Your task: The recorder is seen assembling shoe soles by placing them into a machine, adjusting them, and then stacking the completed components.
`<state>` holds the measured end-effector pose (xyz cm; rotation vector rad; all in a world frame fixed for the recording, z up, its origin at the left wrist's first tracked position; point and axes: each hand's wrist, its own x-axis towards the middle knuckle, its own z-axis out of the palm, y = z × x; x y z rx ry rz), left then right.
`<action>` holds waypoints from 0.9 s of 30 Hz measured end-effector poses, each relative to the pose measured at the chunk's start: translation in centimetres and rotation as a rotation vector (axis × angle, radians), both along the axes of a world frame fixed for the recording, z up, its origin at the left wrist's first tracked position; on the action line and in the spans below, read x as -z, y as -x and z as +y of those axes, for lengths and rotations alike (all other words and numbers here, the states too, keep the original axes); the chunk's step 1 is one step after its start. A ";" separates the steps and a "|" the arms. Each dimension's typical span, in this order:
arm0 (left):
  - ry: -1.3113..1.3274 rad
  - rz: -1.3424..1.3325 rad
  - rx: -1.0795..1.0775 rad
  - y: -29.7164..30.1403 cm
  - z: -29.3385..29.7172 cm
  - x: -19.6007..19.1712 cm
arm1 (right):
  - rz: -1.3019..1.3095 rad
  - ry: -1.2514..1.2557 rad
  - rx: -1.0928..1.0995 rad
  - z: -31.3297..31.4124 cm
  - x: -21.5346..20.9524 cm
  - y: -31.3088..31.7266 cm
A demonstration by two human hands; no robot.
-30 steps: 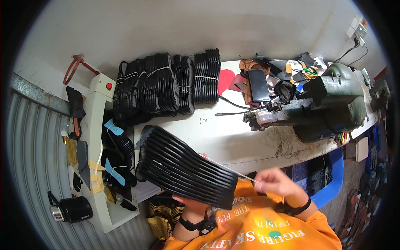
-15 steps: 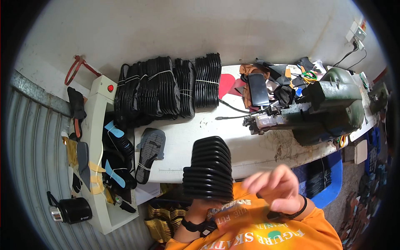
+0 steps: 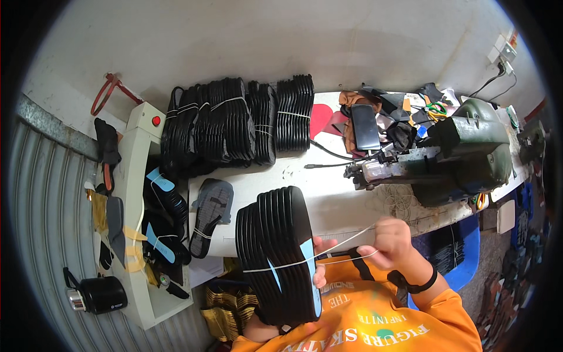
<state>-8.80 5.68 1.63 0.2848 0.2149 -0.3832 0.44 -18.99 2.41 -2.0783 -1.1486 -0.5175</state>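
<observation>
A stack of black shoe soles (image 3: 272,234) with light-blue patches is held up in front of my body, over the near edge of the table. My left hand (image 3: 319,277) grips it from behind; only some fingers show at its right side, and the rest is hidden by the soles. Around the stack's middle runs a thin white elastic band (image 3: 343,242), pulled taut to the right in two strands. My right hand (image 3: 393,240) is closed on the far end of that band, a short way from the stack.
Bundled black soles (image 3: 226,120) line the back of the white table (image 3: 328,199). A grey-black sole (image 3: 210,217) lies nearer. To the right are a green sewing machine (image 3: 469,146), a phone (image 3: 365,127), fabric scraps and a blue tub (image 3: 468,276). A beige stand (image 3: 135,193) is at left.
The stack has turned and shifted left, bringing its light-blue patches into view. A white band now circles it, and my right hand, loosely open before, has closed on the band.
</observation>
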 end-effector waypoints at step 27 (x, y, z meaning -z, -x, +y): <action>-0.506 -0.231 -0.487 -0.1 0.9 10.8 | 1.575 -0.830 -0.077 4.5 1.5 4.6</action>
